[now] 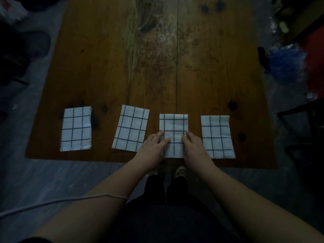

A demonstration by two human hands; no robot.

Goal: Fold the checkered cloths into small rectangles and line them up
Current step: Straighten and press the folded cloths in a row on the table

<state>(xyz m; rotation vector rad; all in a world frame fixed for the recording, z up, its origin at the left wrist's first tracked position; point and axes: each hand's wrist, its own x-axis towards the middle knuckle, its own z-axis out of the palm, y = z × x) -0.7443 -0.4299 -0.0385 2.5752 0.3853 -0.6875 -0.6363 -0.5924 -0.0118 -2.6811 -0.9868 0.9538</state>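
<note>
Four folded checkered cloths lie in a row along the near edge of the wooden table (105, 67). The left hand (152, 146) and right hand (193, 146) press flat on the third cloth (174, 125), apparently gripping nothing in the dim light.
</note>
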